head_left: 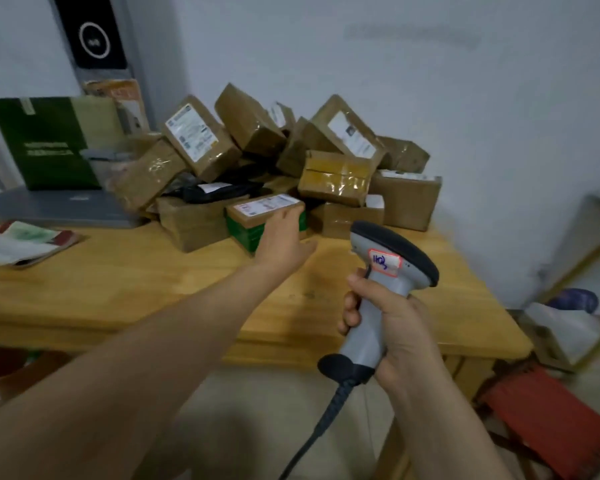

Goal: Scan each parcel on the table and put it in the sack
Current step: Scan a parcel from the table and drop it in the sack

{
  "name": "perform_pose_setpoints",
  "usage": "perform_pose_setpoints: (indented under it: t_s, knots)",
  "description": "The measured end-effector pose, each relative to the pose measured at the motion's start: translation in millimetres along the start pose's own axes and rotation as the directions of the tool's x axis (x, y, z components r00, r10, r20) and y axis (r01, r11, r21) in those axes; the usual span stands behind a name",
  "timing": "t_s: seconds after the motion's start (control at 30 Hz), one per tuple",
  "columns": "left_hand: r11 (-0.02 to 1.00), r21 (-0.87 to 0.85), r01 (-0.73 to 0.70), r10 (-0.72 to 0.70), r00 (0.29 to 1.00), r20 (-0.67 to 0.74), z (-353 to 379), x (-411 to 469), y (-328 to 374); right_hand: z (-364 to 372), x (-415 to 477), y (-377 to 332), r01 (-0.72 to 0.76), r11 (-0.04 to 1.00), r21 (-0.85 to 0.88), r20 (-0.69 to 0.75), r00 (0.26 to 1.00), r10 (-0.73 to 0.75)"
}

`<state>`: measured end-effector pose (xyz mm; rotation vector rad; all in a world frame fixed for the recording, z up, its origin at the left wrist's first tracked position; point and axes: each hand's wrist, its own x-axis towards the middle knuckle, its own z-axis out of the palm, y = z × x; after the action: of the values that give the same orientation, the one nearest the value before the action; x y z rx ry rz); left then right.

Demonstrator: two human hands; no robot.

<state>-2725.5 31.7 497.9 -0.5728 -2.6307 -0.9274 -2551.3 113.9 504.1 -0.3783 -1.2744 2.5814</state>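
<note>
Items logged against the table (125,278), left to right.

1. Open booklet (21,244), lying flat on the table's left end, near the front edge.
2. Closed grey laptop (59,207), at the table's back left. A dark green carton (49,143) stands upright behind it.
3. Parcel heap (333,161), at the table's back, middle to right. It is brown cardboard boxes, all taped shut and tumbled at angles, several with white labels facing up. I cannot see any contents. A black poly bag (222,190) is wedged among them.
4. Green-sided parcel (253,221), at the front of the heap, nearest the table's middle, with its label on top.
5. Left hand (284,237), reaching across the table. The fingers are out straight and laid on the right end of the green-sided parcel, with the thumb spread wide. I see no closed grasp.
6. Scanner (385,282), held above the table's front right. The right hand (395,327) is wrapped fully round the handle, and the head points toward the heap. Its cable (319,427) drops below the table's front edge.
7. Red stool (548,417), on the floor off the table's right end, with a low shelf (575,306) behind it.

Open room: I see a broad strip of bare wood between the heap and the table's front edge. The right end is narrower, with parcels close to that edge.
</note>
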Motion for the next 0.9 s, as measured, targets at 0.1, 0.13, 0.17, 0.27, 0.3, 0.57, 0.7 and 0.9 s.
perform_pose_setpoints:
  t_s: [0.1,0.13,0.17,0.27,0.3,0.57,0.7,0.9]
  knots:
    - [0.986,0.121,-0.111,0.111,0.994,0.005,14.4,42.9,23.7,-8.9,19.0,-17.2,0.028,0.999,0.032,-0.013,1.000,-0.028]
    - [0.976,0.158,-0.148,0.148,0.989,0.012,20.1,56.3,30.6,-12.2,26.3,-22.2,0.036,0.999,0.041,-0.015,0.999,-0.035]
    - [0.965,0.192,-0.181,0.180,0.983,0.025,25.9,68.9,37.3,-15.3,33.8,-26.6,0.040,0.998,0.052,-0.015,0.999,-0.040]
    - [0.900,0.336,-0.279,0.272,0.960,0.070,43.2,104.8,55.3,-24.5,55.1,-36.0,0.044,0.996,0.076,-0.008,0.999,-0.043]
    - [0.854,0.418,-0.310,0.293,0.950,0.106,47.5,115.7,60.7,-27.1,61.1,-37.6,0.045,0.996,0.079,-0.006,0.999,-0.044]
    - [0.573,0.713,-0.404,0.308,0.912,0.270,60.2,158.3,80.8,-39.9,85.6,-36.2,0.010,0.997,0.076,0.013,1.000,-0.011]
    - [0.556,0.702,-0.446,0.427,0.877,0.219,44.8,147.4,80.3,-42.4,80.7,-35.2,0.004,0.998,0.068,0.008,1.000,-0.005]
    - [0.879,0.321,-0.352,0.381,0.924,-0.032,12.9,76.5,73.5,-39.8,56.8,-25.2,-0.030,0.998,0.063,-0.030,0.999,0.032]
